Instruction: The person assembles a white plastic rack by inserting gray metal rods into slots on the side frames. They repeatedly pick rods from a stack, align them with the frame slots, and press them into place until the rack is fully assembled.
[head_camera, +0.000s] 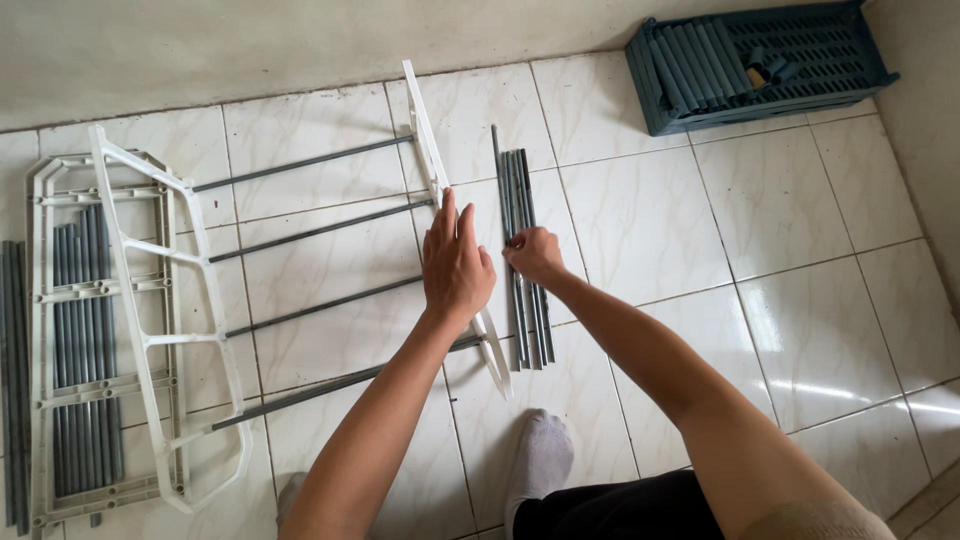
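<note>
Left hand (457, 262) flat on white frame (432, 165), right hand (533, 255) touching grey rods (524, 200)

Left hand (457, 268) flat on white plastic side frame (432, 165), pressing near grey rods (318, 230) joining second white frame (165, 320). Right hand (533, 254) closed around bundle of loose grey rods (524, 260) on tiled floor (800, 300). Blue crate (760, 62) against wall. Socked foot (540, 455) below.

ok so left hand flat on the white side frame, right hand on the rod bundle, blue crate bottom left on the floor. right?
Not quite: the head view shows the blue crate at the top right, by the wall. The rest holds: left hand flat on the white side frame, right hand on the rod bundle.
</note>
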